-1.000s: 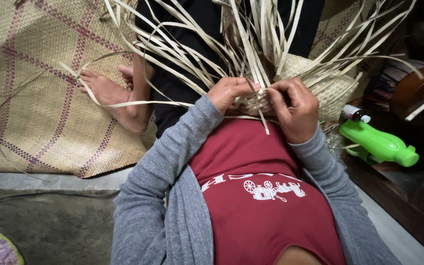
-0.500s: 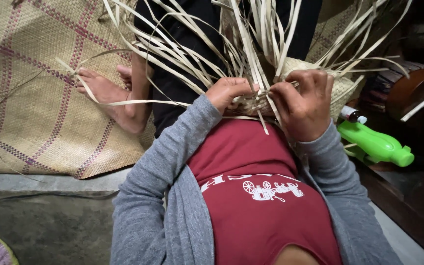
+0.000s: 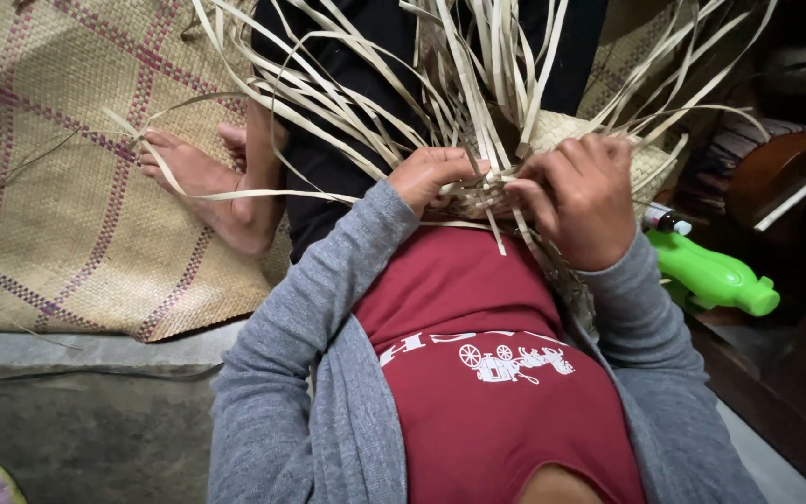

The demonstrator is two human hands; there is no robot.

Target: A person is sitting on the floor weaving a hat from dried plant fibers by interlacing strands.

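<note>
Left hand point(image 3: 433, 175) and right hand point(image 3: 576, 198) pinch the woven patch point(image 3: 485, 193), fingers curled narrow on its strips point(image 3: 403, 84); fingertips hidden. At three o'clock, a green bottle point(image 3: 711, 276), partly covered.

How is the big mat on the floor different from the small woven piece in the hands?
The floor mat is finished, flat and wide, with purple check lines; the small woven piece is plain, with long loose strips fanning out. The mat lies untouched by the hands; the piece is pinched between the left hand and right hand. Both are woven, pale straw-coloured.
</note>
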